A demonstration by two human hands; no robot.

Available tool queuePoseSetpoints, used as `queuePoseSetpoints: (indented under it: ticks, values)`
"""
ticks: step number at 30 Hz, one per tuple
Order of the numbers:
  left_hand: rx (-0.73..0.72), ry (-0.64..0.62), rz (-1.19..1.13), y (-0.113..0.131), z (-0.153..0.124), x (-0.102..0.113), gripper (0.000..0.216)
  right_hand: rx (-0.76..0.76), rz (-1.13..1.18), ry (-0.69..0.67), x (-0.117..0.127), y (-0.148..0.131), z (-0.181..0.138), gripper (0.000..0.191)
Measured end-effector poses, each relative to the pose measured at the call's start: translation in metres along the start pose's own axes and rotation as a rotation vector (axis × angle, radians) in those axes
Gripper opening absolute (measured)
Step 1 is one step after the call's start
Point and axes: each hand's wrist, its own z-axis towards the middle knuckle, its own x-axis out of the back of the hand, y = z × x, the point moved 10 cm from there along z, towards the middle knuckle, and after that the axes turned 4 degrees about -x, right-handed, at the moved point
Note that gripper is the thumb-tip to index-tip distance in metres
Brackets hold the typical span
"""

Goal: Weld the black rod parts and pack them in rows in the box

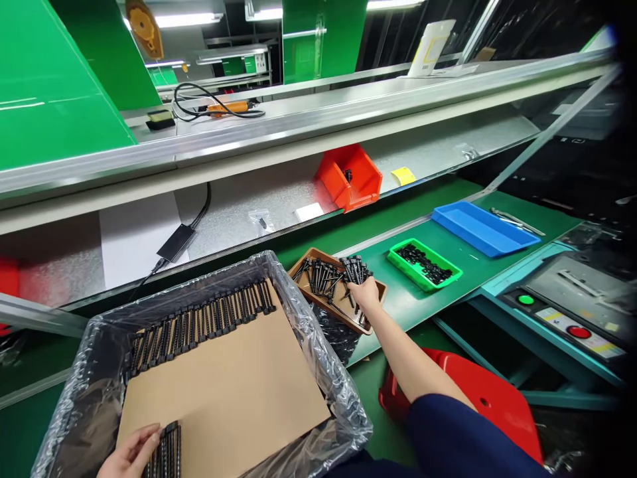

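Observation:
My right hand (365, 292) reaches into a brown tray (303, 267) of loose black bolts and grips a bunch of black bolts (355, 268). My left hand (132, 453) rests at the near edge of a plastic-lined crate (89, 358), fingers on a small row of black bolts (168, 450) lying on a brown cardboard sheet (229, 385). A long row of the same bolts (199, 322) lines the far side of the crate.
A green tray (395, 255) of small black parts and a blue tray (480, 227) sit to the right on the green bench. An orange bin (358, 179) stands under the conveyor shelf. A red stool (490, 398) is below my right arm. A control panel with buttons (567, 318) lies far right.

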Motion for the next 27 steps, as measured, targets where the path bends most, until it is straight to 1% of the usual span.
queuePoseSetpoints:
  ticks: [2, 3, 4, 5, 6, 7, 8, 9, 10, 11, 12, 14, 17, 19, 21, 23, 25, 27]
  values:
    - [-0.034, -0.009, -0.053, 0.039, -0.006, -0.005, 0.046, 0.205, 0.085, 0.019, 0.024, -0.039, -0.033, 0.037]
    - [-0.073, -0.051, -0.091, 0.065, -0.012, -0.014, 0.046, 0.319, 0.124, -0.008, 0.031, -0.062, -0.056, 0.04]
    - [-0.107, -0.091, -0.143, 0.091, -0.019, -0.023, 0.045, 0.422, 0.158, -0.054, 0.035, -0.084, -0.084, 0.042]
    - [-0.146, -0.126, -0.215, 0.119, -0.026, -0.034, 0.046, 0.534, 0.183, -0.136, 0.032, -0.108, -0.116, 0.044]
    - [-0.196, -0.161, -0.309, 0.146, -0.032, -0.044, 0.046, 0.641, 0.197, -0.239, 0.025, -0.129, -0.151, 0.045]
    - [-0.268, -0.226, -0.422, 0.175, -0.038, -0.057, 0.05, 0.736, 0.21, -0.34, 0.015, -0.148, -0.189, 0.046]
    - [-0.359, -0.299, -0.552, 0.203, -0.043, -0.068, 0.059, 0.815, 0.212, -0.436, 0.002, -0.164, -0.227, 0.048]
    - [-0.422, -0.355, -0.686, 0.224, -0.046, -0.077, 0.071, 0.883, 0.204, -0.537, -0.014, -0.175, -0.265, 0.051]
    - [-0.446, -0.383, -0.82, 0.238, -0.047, -0.082, 0.077, 0.94, 0.19, -0.634, -0.032, -0.182, -0.302, 0.056]
    - [-0.431, -0.412, -0.934, 0.243, -0.045, -0.087, 0.077, 0.984, 0.172, -0.721, -0.05, -0.187, -0.337, 0.061]
    - [-0.383, -0.387, -1.045, 0.241, -0.041, -0.087, 0.071, 1.012, 0.152, -0.788, -0.068, -0.188, -0.367, 0.066]
    - [-0.244, -0.271, -1.201, 0.219, -0.033, -0.08, 0.058, 1.039, 0.126, -0.852, -0.098, -0.189, -0.414, 0.074]
    - [-0.082, -0.101, -1.33, 0.171, -0.027, -0.053, 0.046, 1.09, 0.162, -0.915, -0.129, -0.191, -0.463, 0.084]
    - [-0.032, -0.046, -1.365, 0.143, -0.023, -0.032, 0.041, 1.1, 0.24, -1.021, -0.145, -0.193, -0.488, 0.084]
    - [-0.011, -0.005, -1.388, 0.12, -0.018, -0.012, 0.036, 0.998, 0.341, -1.122, -0.162, -0.193, -0.501, 0.075]
    - [-0.003, 0.017, -1.415, 0.102, -0.012, 0.003, 0.032, 0.836, 0.452, -1.184, -0.179, -0.192, -0.505, 0.065]
    - [0.0, -0.009, -1.431, 0.093, -0.005, 0.009, 0.031, 0.711, 0.553, -1.223, -0.192, -0.192, -0.51, 0.061]
    - [0.007, -0.067, -1.427, 0.089, 0.001, 0.009, 0.031, 0.651, 0.612, -1.223, -0.201, -0.194, -0.512, 0.054]
